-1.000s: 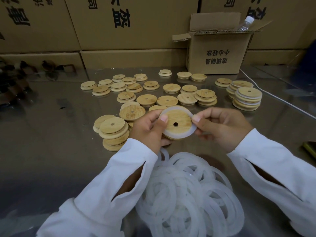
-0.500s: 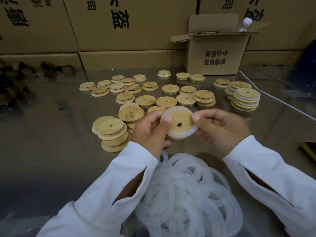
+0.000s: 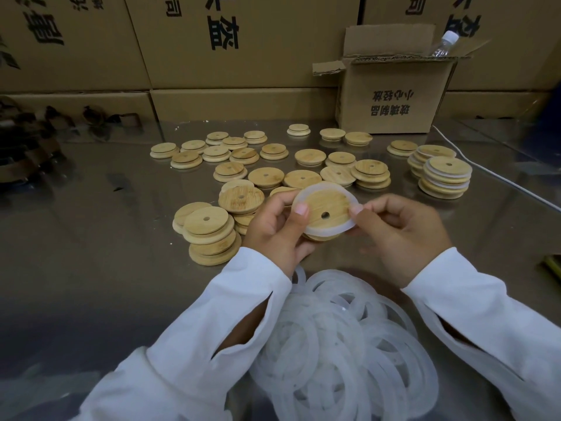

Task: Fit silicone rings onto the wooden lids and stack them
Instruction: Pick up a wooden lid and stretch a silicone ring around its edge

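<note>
I hold one round wooden lid point(image 3: 326, 205) with a small centre hole above the table, a white silicone ring point(image 3: 329, 231) stretched around its rim. My left hand point(image 3: 274, 229) grips its left edge, thumb on the ring. My right hand point(image 3: 400, 227) pinches the ring at the lid's right edge. A heap of loose silicone rings point(image 3: 343, 347) lies just in front of me, between my white sleeves. A stack of lids with rings fitted point(image 3: 444, 177) stands at the right. Bare lids lie scattered across the middle, with a pile of bare lids point(image 3: 209, 235) left of my hands.
The steel table point(image 3: 91, 253) is backed by a wall of large cardboard cartons point(image 3: 243, 41). A small open carton point(image 3: 391, 95) with a plastic bottle point(image 3: 443, 45) stands at the back right. A white cable point(image 3: 501, 180) runs along the right. Dark objects point(image 3: 27, 153) sit far left.
The lid has tilted and shifted slightly between my hands, and the ring sits further around its rim. My right fingers have moved along the lid's right edge.
</note>
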Demonstrator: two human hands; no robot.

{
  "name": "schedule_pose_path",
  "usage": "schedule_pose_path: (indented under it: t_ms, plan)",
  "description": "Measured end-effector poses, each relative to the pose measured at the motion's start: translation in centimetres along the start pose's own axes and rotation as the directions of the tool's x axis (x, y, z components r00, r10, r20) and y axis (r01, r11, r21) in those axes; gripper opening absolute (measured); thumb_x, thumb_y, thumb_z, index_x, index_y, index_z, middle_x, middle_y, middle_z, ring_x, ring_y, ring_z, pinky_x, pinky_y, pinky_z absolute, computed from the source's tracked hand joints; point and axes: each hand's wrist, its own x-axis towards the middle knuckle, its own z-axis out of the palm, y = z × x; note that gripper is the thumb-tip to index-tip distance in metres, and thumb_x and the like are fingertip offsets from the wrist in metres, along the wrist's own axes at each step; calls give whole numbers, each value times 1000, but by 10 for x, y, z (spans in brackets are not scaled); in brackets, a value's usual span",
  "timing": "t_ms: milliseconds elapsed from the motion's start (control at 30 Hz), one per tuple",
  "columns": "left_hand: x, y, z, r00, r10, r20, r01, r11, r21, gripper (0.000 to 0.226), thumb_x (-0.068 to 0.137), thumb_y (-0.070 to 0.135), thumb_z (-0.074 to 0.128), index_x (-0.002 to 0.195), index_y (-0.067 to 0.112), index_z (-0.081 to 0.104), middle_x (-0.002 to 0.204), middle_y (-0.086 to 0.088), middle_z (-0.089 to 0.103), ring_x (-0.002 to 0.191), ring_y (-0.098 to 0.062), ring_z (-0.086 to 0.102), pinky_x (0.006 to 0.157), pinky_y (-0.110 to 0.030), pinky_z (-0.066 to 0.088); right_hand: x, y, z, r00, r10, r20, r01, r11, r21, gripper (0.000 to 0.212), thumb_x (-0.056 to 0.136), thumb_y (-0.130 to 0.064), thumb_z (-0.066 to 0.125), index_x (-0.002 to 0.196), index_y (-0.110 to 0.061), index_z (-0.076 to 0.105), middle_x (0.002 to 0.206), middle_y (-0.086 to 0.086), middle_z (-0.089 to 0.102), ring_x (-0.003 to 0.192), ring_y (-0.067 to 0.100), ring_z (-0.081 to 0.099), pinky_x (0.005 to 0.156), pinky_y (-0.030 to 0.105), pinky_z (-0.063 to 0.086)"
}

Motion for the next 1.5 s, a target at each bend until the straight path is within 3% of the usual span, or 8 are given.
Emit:
schedule_pose_path:
  t_ms: [133, 267, 400, 533, 833, 1067, 1300, 1500]
  plan:
    - [0, -2, -1, 1000, -3, 16, 3, 1000, 8, 15, 92, 10, 46, 95, 16, 59, 96, -8, 65, 96, -24, 63, 78, -31, 57, 0, 0, 0, 998, -54, 28, 55, 998, -41, 13, 82, -21, 62, 69, -23, 60, 67, -5, 67, 66, 9, 66, 64, 36, 57]
    - [1, -3, -7, 999, 23, 30, -31, 938, 344, 11, 89, 11, 55, 92, 20, 60, 93, -7, 67, 94, -25, 64, 86, -38, 53, 5, 0, -7, 992, -109, 70, 118, 983, -138, 14, 83, -18, 62, 71, -23, 58, 70, -2, 66, 67, 17, 66, 68, 40, 56]
    - [0, -1, -9, 996, 22, 88, -60, 886, 460, 12, 84, 14, 62, 93, 20, 60, 87, 1, 67, 79, -8, 64, 75, -26, 55, 6, 1, -10, 975, -155, 161, 190, 953, -235, 16, 82, -17, 64, 70, -26, 57, 73, -4, 65, 72, 17, 64, 74, 41, 54]
    - [0, 1, -10, 989, 85, 117, -139, 788, 599, 10, 83, 22, 65, 93, 21, 63, 90, -5, 68, 89, -23, 64, 82, -40, 53, 4, 2, -9, 965, -167, 204, 221, 935, -277, 13, 82, -20, 63, 72, -26, 58, 74, -7, 64, 76, 13, 63, 78, 39, 53]
    - [2, 2, -10, 985, 148, 82, -170, 842, 512, 11, 81, 13, 66, 79, 23, 62, 80, 4, 67, 72, -4, 63, 66, -16, 52, 0, -2, -5, 985, -146, 88, 163, 960, -230, 10, 79, -23, 66, 70, -26, 60, 75, -5, 65, 74, 18, 63, 73, 36, 52]
    - [3, 3, -16, 974, 178, 143, -227, 826, 516, 19, 83, 11, 63, 85, 29, 60, 86, 7, 68, 77, -5, 65, 74, -23, 54, 7, -5, -14, 988, 24, 152, -12, 997, -76, 15, 74, -19, 72, 61, -24, 67, 60, -10, 63, 53, -2, 52, 65, 21, 42]
    - [3, 3, -13, 996, 68, 59, -82, 958, 275, 12, 84, 8, 60, 84, 20, 64, 78, 6, 69, 73, -7, 67, 66, -25, 57, 8, -14, -19, 968, -61, 242, 89, 990, -109, 16, 78, -15, 67, 65, -24, 64, 66, -8, 64, 59, -2, 56, 63, 7, 44]
    - [2, 7, -15, 998, 44, 41, -52, 971, 231, 11, 83, 9, 60, 86, 18, 64, 84, -3, 69, 76, -12, 68, 65, -28, 58, 3, -12, -15, 971, -138, 194, 164, 978, -129, 15, 76, -19, 70, 64, -27, 64, 69, -5, 67, 70, 19, 62, 71, 28, 50]
